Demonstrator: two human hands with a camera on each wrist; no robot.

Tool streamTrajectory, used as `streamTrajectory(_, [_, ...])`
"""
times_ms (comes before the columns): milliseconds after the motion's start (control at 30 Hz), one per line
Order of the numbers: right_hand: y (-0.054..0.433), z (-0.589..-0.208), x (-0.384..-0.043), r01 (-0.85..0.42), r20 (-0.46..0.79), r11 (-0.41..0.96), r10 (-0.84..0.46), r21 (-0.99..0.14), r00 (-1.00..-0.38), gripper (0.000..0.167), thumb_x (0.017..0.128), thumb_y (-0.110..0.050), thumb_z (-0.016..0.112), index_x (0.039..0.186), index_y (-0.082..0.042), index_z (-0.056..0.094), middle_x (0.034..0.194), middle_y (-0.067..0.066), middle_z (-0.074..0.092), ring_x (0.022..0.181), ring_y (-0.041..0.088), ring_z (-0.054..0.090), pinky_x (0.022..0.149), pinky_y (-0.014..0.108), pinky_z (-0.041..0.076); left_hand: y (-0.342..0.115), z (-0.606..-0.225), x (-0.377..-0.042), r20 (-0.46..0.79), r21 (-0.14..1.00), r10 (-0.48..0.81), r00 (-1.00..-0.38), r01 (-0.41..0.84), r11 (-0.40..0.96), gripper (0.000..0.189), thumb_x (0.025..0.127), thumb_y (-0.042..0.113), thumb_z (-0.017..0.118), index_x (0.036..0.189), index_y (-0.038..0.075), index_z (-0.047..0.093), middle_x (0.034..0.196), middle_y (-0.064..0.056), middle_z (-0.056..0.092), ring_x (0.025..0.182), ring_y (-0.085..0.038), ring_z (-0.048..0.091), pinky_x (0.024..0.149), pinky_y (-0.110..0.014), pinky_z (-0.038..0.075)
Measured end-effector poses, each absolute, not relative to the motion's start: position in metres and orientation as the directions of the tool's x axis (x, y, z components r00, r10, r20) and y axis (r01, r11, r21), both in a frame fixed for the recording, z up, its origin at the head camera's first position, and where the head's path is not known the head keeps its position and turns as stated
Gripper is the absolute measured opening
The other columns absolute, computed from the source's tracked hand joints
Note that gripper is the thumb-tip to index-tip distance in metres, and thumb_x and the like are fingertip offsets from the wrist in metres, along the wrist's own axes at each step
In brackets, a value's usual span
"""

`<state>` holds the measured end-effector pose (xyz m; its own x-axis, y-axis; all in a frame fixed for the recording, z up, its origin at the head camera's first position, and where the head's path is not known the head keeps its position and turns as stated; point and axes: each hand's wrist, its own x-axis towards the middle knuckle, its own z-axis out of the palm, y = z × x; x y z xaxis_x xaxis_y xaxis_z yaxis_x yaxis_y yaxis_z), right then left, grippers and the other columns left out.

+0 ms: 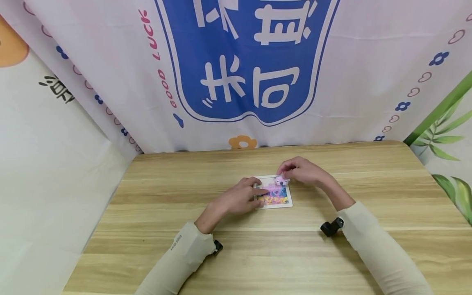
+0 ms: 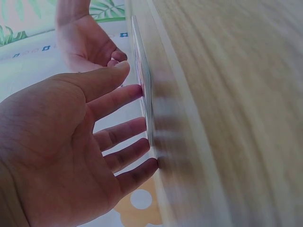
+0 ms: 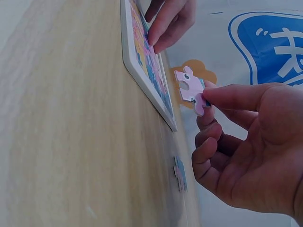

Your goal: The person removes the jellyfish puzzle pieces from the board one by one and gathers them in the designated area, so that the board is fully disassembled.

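Between thumb and forefinger, my right hand (image 1: pixel 303 169) pinches a pink jigsaw piece (image 3: pixel 190 90), held tilted just above the far right corner of a jigsaw puzzle board (image 1: pixel 274 199). The board is white-rimmed, with pink, blue and yellow picture parts; a pale strip shows along its far side. My left hand (image 1: pixel 239 196) has its fingers spread and fairly straight, with fingertips touching the board's left part and edge. In the left wrist view, the left palm (image 2: pixel 61 142) faces the camera and holds nothing. Part of the picture is hidden beneath the left fingers.
Another jigsaw piece (image 3: pixel 180 173) lies on the wooden table (image 1: pixel 258 254) beyond the board, near the right hand. A printed cloth (image 1: pixel 121 73) hangs along the table's far edge. Small black cameras (image 1: pixel 332 226) are strapped at the sleeve cuffs.
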<state>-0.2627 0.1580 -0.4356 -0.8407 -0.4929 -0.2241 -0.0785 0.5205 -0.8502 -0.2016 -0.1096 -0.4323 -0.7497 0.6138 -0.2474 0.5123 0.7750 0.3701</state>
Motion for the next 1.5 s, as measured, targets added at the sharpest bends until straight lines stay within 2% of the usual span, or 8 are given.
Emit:
streamTrajectory(167, [0.167, -0.435, -0.264, -0.069, -0.22, 0.506, -0.488, -0.86, -0.844, 0.022, 0.102, -0.01, 0.063, 0.117, -0.002, 0.077, 0.097, 0.008, 0.068, 0.082, 0.023, 0.053, 0.071, 0.031, 0.047, -0.11, -0.433, -0.2, -0.247, 0.37, 0.609, -0.754, 0.508, 0.778, 0.048, 0.11, 0.034, 0.063, 0.155, 0.019, 0.059, 0.167, -0.01, 0.044, 0.151, -0.031, 0.044, 0.123, -0.045, 0.045])
streamTrajectory(500, [0.184, -0.435, -0.264, -0.061, -0.211, 0.494, -0.476, -0.867, -0.854, 0.023, 0.103, -0.006, 0.061, 0.119, 0.003, 0.075, 0.093, 0.007, 0.066, 0.083, 0.021, 0.056, 0.071, 0.03, 0.05, -0.108, -0.432, -0.199, -0.248, 0.371, 0.604, -0.758, 0.501, 0.782, 0.048, 0.11, 0.034, 0.064, 0.156, 0.02, 0.058, 0.167, -0.01, 0.044, 0.152, -0.03, 0.043, 0.123, -0.046, 0.045])
streamTrajectory(767, [0.196, -0.439, -0.265, -0.067, -0.213, 0.521, -0.459, -0.851, -0.862, 0.024, 0.103, -0.008, 0.063, 0.121, 0.001, 0.075, 0.109, 0.012, 0.071, 0.094, 0.021, 0.057, 0.079, 0.031, 0.051, -0.108, -0.433, -0.199, -0.25, 0.371, 0.604, -0.757, 0.502, 0.782, 0.048, 0.11, 0.035, 0.064, 0.155, 0.021, 0.059, 0.167, -0.009, 0.044, 0.152, -0.03, 0.042, 0.124, -0.045, 0.044])
streamTrajectory(933, [0.204, -0.438, -0.266, -0.065, -0.22, 0.545, -0.442, -0.836, -0.87, 0.025, 0.103, -0.01, 0.063, 0.123, 0.0, 0.075, 0.112, 0.013, 0.072, 0.095, 0.023, 0.057, 0.081, 0.033, 0.05, -0.109, -0.434, -0.2, -0.248, 0.366, 0.605, -0.756, 0.505, 0.781, 0.048, 0.11, 0.035, 0.064, 0.155, 0.021, 0.059, 0.167, -0.009, 0.044, 0.153, -0.029, 0.042, 0.124, -0.045, 0.044])
streamTrajectory(1033, [0.209, -0.437, -0.267, -0.062, -0.223, 0.55, -0.435, -0.833, -0.872, 0.025, 0.103, -0.01, 0.063, 0.123, 0.001, 0.074, 0.111, 0.012, 0.071, 0.095, 0.023, 0.056, 0.08, 0.032, 0.049, -0.109, -0.434, -0.199, -0.247, 0.369, 0.605, -0.757, 0.504, 0.781, 0.048, 0.11, 0.035, 0.064, 0.156, 0.021, 0.059, 0.167, -0.009, 0.044, 0.152, -0.029, 0.042, 0.124, -0.045, 0.044])
streamTrajectory(1267, [0.22, -0.438, -0.268, -0.049, -0.231, 0.554, -0.424, -0.831, -0.876, 0.024, 0.103, -0.009, 0.063, 0.123, 0.001, 0.073, 0.1, 0.006, 0.066, 0.082, 0.017, 0.052, 0.068, 0.028, 0.044, -0.109, -0.433, -0.199, -0.247, 0.371, 0.603, -0.758, 0.501, 0.782, 0.048, 0.11, 0.035, 0.064, 0.155, 0.021, 0.059, 0.167, -0.008, 0.044, 0.152, -0.029, 0.042, 0.124, -0.045, 0.044])
streamTrajectory(1500, [0.231, -0.439, -0.27, -0.049, -0.237, 0.563, -0.423, -0.825, -0.875, 0.026, 0.104, -0.009, 0.062, 0.125, 0.001, 0.072, 0.099, 0.005, 0.064, 0.082, 0.017, 0.051, 0.068, 0.028, 0.044, -0.109, -0.433, -0.198, -0.252, 0.368, 0.594, -0.764, 0.492, 0.789, 0.048, 0.11, 0.035, 0.063, 0.156, 0.021, 0.058, 0.168, -0.008, 0.043, 0.152, -0.029, 0.042, 0.124, -0.045, 0.044])
